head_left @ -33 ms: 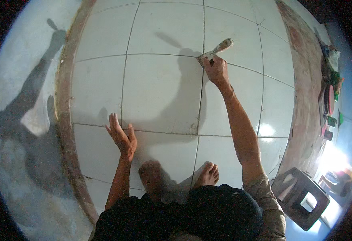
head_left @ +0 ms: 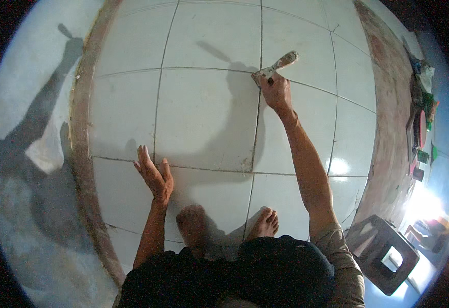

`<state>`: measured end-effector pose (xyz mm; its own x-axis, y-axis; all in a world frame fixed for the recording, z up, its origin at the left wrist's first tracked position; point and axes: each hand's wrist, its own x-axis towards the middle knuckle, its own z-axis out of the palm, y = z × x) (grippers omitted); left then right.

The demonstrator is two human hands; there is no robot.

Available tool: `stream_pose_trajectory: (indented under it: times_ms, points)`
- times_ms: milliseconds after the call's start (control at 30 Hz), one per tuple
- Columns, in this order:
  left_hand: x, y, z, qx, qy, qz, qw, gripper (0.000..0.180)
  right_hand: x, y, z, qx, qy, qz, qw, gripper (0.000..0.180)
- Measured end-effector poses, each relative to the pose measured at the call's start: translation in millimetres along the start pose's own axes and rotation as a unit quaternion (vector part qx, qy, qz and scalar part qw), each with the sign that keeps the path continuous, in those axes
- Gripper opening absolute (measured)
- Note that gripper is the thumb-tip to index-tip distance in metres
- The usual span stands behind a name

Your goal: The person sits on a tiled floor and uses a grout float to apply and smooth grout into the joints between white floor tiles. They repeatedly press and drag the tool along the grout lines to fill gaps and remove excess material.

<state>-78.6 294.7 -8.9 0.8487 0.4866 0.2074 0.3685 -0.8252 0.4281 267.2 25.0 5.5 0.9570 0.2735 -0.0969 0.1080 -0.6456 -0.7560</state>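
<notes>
My right hand (head_left: 277,91) is closed on a putty knife (head_left: 285,60), gripping it low by the blade while its worn handle sticks out up and to the right. The tip of the blade meets the dark joint where several white floor tiles (head_left: 198,118) come together; my fingers partly hide the blade. Fingers apart and holding nothing, my left hand (head_left: 155,173) is over the tiles at the lower left, near a joint line. Whether it presses on the floor I cannot tell.
A brownish border strip (head_left: 82,169) and a pale wall with my arm's shadow lie left. To the right are a stained strip (head_left: 393,118), assorted small objects along its edge, a bright lamp (head_left: 425,204) and a dark plastic stool (head_left: 386,254). My bare feet (head_left: 265,224) stand between my arms.
</notes>
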Motion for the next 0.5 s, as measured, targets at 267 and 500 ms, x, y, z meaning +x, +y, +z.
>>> stream_pose_trajectory:
  times_ms: [267, 500]
  points:
    - [-0.2, -8.7, -2.3, 0.029, -0.027, -0.012, 0.999, 0.072, -28.8, -6.6, 16.9, -0.016, -0.051, -0.037, 0.998, 0.031]
    - [1.2, -9.5, -2.9, 0.031, -0.037, -0.014, 0.999, 0.071, -55.6, -12.5, 29.4, -0.04, -0.068, -0.13, 0.988, 0.025]
